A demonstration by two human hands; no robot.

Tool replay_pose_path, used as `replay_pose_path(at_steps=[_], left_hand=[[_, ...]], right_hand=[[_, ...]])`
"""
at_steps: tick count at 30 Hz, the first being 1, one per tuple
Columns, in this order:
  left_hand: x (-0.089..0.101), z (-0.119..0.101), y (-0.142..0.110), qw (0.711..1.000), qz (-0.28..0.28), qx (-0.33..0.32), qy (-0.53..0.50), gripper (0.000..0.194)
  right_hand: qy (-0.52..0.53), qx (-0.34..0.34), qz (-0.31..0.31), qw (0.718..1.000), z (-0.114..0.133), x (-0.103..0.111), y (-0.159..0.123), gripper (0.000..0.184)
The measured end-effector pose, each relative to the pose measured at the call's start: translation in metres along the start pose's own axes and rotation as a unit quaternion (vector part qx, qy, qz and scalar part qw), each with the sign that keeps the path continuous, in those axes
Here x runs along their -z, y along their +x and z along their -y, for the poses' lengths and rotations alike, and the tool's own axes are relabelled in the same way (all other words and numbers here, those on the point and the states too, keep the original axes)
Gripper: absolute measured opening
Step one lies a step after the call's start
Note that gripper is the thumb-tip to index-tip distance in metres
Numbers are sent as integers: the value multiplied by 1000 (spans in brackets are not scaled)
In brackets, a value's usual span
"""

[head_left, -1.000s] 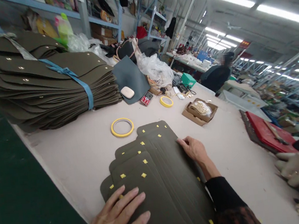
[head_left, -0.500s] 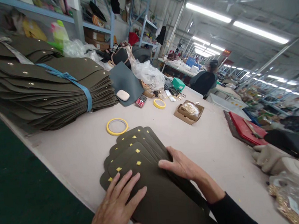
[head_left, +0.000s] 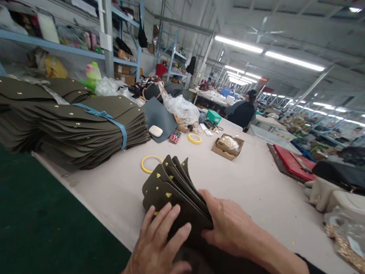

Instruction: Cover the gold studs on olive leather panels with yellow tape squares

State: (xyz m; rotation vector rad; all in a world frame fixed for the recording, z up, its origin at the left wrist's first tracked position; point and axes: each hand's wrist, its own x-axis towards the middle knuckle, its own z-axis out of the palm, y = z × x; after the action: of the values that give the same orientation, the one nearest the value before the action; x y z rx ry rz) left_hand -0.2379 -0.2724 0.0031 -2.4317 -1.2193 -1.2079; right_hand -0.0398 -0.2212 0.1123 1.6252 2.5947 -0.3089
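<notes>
A stack of dark olive flat panels (head_left: pixel 172 195) with small yellow tape pieces stands partly lifted and fanned in front of me. My right hand (head_left: pixel 227 222) grips the stack's right edge, thumb on the near face and fingers behind. Spread fingers of my left hand (head_left: pixel 160 249) lie against the near face at its left side. The lower part of the panels is dark and partly hidden by my hands. Just behind the stack lies a yellow tape roll (head_left: pixel 151 164), partly covered by it.
A thick bundle of olive panels (head_left: pixel 102 128) tied with a blue strip lies at left. Farther back are a second tape roll (head_left: pixel 195 139), an open cardboard box (head_left: pixel 228 146) and a white oval object (head_left: pixel 156 131). A red item (head_left: pixel 292 162) and bagged gold chain (head_left: pixel 349 245) lie right.
The panels, lying fanned on the table before, are now tilted up and drawn closer together. My right hand has closed around their edge. The view has shifted, showing more ceiling.
</notes>
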Motion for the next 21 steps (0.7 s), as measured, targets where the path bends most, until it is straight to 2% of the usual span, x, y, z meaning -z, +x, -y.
replay_pose_path(at_steps=[1, 3, 5, 7, 10, 12, 13, 14, 16, 18, 21], left_hand=[[9, 1, 16, 1000, 11, -12, 9, 66], [21, 3, 52, 996, 75, -44, 29, 80], [20, 3, 83, 990, 117, -53, 49, 87], [9, 1, 103, 982, 162, -72, 62, 73], [-9, -3, 116, 973, 202, -79, 82, 48], [-15, -6, 118, 968, 220, -81, 93, 46], [-15, -7, 120, 964, 232, -84, 97, 48], [-15, -7, 121, 960, 249, -87, 100, 49], [-12, -8, 126, 949, 284, -89, 106, 54], [-9, -10, 130, 940, 309, -87, 114, 60], [-10, -14, 134, 934, 322, -90, 122, 66]], right_hand=[[-33, 7, -10, 999, -2, 3, -1, 63], [-81, 17, -24, 996, -6, 7, -1, 63], [-90, 19, -31, 995, -10, 4, -1, 59], [-72, 14, -43, 996, -14, -2, -3, 56], [-15, 11, -84, 996, -29, -6, -18, 54], [56, -5, -160, 986, -49, -8, -39, 56], [102, -28, -215, 971, -63, -10, -53, 57], [150, -68, -280, 946, -79, -14, -67, 57], [250, -168, -399, 866, -109, -32, -94, 57], [352, -239, -448, 787, -131, -59, -112, 66], [517, -227, -489, 665, -131, -101, -111, 68]])
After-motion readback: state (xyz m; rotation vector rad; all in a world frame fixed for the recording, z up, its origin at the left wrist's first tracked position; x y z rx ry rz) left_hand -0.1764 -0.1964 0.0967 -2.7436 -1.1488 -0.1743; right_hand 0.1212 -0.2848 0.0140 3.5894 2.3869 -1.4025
